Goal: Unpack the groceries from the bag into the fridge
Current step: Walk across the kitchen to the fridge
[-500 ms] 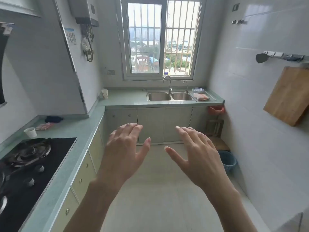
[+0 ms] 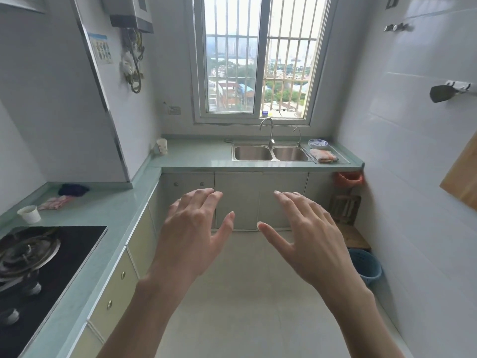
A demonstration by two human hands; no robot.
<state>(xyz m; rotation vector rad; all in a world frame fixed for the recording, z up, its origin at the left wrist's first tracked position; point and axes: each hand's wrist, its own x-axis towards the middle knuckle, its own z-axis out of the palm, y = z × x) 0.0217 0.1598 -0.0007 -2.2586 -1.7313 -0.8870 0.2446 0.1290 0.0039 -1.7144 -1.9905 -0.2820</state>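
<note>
empty hands, no bag in sight

narrow kitchen ran ahead of the hands, with a counter (image 2: 121, 210) down the left side and a sink (image 2: 271, 153) under the window (image 2: 258, 60) straight beyond the fingertips. left hand (image 2: 192, 236) and right hand (image 2: 309, 241) were both held out at mid-air over the floor, palms down, fingers spread and loose, thumbs pointing toward each other, holding nothing and touching nothing.

neither the bag nor the fridge showed anywhere; both presumably lay outside the frame, behind or to a side, so the unpacking looked not yet begun.

left of the left hand sat a stove (image 2: 38, 267) and a paper cup (image 2: 29, 213) near the counter's back edge. right of the right hand, low by the wall, stood a blue bin (image 2: 366, 267), and a board (image 2: 462, 177) hung on that wall.

risks from here, as i judged them: turning in so tight an aisle to look for the bag could swing an elbow into the cup or the stove grate, or clip the hanging board. a step back toward the right wall could catch the bin. searching ahead would also waste time, since nothing ahead resembled groceries.
</note>
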